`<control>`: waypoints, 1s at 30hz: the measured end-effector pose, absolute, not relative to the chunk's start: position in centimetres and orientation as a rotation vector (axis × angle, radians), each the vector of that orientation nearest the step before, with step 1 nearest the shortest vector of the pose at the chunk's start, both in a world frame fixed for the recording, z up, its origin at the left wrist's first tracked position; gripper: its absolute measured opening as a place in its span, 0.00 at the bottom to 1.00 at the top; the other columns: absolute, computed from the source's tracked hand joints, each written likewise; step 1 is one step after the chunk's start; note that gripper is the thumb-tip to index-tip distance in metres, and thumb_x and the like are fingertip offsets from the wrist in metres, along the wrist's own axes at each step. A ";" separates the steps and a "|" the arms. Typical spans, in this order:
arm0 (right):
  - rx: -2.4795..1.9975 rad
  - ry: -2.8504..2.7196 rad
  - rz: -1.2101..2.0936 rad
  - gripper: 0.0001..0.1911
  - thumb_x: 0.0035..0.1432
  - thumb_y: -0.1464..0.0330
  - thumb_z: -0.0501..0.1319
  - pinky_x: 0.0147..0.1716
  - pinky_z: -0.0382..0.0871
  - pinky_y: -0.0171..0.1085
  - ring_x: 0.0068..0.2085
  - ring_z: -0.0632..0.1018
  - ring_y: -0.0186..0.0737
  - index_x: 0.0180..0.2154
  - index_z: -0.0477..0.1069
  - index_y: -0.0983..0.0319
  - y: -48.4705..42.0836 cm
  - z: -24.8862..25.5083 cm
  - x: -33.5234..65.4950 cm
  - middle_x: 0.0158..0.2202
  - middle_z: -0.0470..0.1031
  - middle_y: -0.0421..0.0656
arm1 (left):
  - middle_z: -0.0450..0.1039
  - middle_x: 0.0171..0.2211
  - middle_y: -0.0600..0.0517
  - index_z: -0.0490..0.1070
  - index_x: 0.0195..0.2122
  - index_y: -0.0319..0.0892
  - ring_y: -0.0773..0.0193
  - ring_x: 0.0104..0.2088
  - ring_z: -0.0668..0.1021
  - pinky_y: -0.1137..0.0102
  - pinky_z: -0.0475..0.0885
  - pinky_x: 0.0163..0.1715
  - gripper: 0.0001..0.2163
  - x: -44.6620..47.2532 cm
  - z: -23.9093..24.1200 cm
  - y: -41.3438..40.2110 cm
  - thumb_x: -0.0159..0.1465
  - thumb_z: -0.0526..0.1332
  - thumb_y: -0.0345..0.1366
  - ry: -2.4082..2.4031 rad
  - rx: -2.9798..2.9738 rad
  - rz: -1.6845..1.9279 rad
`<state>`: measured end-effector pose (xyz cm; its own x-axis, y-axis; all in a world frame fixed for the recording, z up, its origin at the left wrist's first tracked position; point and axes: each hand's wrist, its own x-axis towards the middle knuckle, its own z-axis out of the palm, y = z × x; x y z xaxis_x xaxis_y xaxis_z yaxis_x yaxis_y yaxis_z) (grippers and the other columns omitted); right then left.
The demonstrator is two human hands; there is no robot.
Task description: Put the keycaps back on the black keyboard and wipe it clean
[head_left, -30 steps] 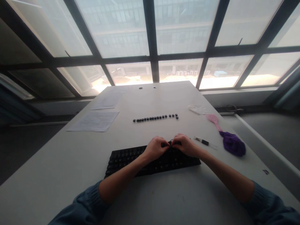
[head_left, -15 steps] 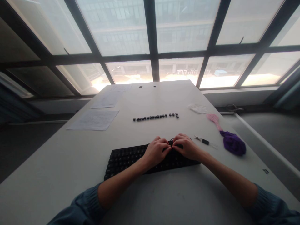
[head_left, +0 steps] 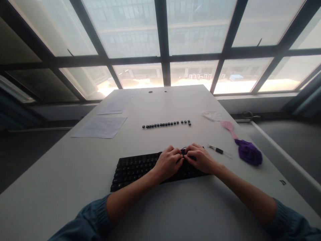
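The person wears a muted blue top with a slight teal cast, its sleeves ending well behind the wrists. Behind the left hand [head_left: 168, 163], past a bare forearm [head_left: 134, 191], the left sleeve [head_left: 84, 221] is loose and softly creased, finishing in a gathered cuff [head_left: 102, 208] with fine parallel puckers. Behind the right hand [head_left: 200, 158], the right sleeve [head_left: 288, 219] has the same plain blue cloth and puckered edge, its folds deeper in shadow farther from the fingers. Both hands are bare, with slender fingers and narrow wrists.
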<state>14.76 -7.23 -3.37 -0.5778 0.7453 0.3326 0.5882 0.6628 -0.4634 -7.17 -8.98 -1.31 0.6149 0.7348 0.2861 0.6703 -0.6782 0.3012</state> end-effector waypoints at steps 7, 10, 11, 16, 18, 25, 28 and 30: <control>-1.050 -2.386 0.401 0.10 0.66 0.68 0.62 0.48 0.67 0.46 0.45 0.74 0.44 0.31 0.75 0.58 -7.1 -3.6 14.8 0.42 0.78 0.44 | 0.78 0.40 0.48 0.78 0.35 0.43 0.57 0.42 0.73 0.60 0.72 0.47 0.11 -7.3 -1.6 -8.9 0.71 0.57 0.36 1.168 2.673 0.604; -1.024 -2.381 0.431 0.08 0.66 0.68 0.62 0.50 0.67 0.47 0.46 0.75 0.45 0.33 0.76 0.58 -7.1 -3.6 14.8 0.42 0.78 0.44 | 0.78 0.40 0.48 0.78 0.36 0.43 0.57 0.42 0.74 0.60 0.72 0.48 0.10 -7.3 -1.5 -8.9 0.71 0.58 0.36 1.171 2.676 0.603; -1.007 -2.366 0.462 0.06 0.66 0.69 0.62 0.50 0.67 0.46 0.45 0.75 0.44 0.34 0.76 0.58 -7.1 -3.5 14.8 0.42 0.79 0.43 | 0.78 0.40 0.48 0.77 0.37 0.43 0.56 0.42 0.74 0.60 0.72 0.48 0.09 -7.4 -1.4 -8.9 0.71 0.58 0.35 1.177 2.669 0.603; -1.119 -2.126 0.485 0.04 0.64 0.70 0.62 0.47 0.70 0.41 0.43 0.77 0.42 0.40 0.76 0.58 -4.0 -2.8 15.7 0.40 0.79 0.43 | 0.79 0.44 0.48 0.75 0.50 0.44 0.56 0.44 0.75 0.60 0.73 0.48 0.10 -8.0 -0.8 -8.9 0.71 0.57 0.35 1.220 2.597 0.689; -1.298 -2.061 0.365 0.06 0.63 0.70 0.63 0.48 0.70 0.40 0.42 0.78 0.41 0.42 0.76 0.59 -1.3 -2.6 16.3 0.41 0.80 0.43 | 0.79 0.45 0.48 0.74 0.51 0.44 0.56 0.45 0.75 0.60 0.73 0.48 0.11 -8.2 -0.4 -9.0 0.71 0.57 0.34 1.225 2.572 0.727; -1.607 -2.075 0.146 0.09 0.62 0.75 0.62 0.50 0.69 0.41 0.47 0.78 0.45 0.42 0.78 0.61 7.8 -3.7 16.9 0.45 0.80 0.48 | 0.79 0.41 0.49 0.77 0.44 0.43 0.57 0.43 0.75 0.61 0.73 0.47 0.08 -10.6 0.5 -9.8 0.71 0.57 0.33 1.272 2.516 0.803; -1.622 -2.123 0.125 0.10 0.61 0.77 0.61 0.50 0.69 0.41 0.49 0.77 0.47 0.40 0.79 0.61 9.4 -4.6 16.6 0.46 0.80 0.49 | 0.79 0.41 0.49 0.77 0.43 0.43 0.57 0.43 0.76 0.61 0.73 0.47 0.09 -12.7 0.8 -10.2 0.71 0.57 0.34 1.331 2.481 0.847; -1.623 -2.149 0.117 0.10 0.61 0.77 0.61 0.49 0.69 0.40 0.49 0.77 0.47 0.39 0.79 0.61 10.1 -5.0 16.3 0.46 0.80 0.49 | 0.79 0.40 0.49 0.77 0.42 0.43 0.58 0.43 0.76 0.61 0.73 0.47 0.09 -14.3 0.9 -10.4 0.71 0.56 0.34 1.385 2.452 0.875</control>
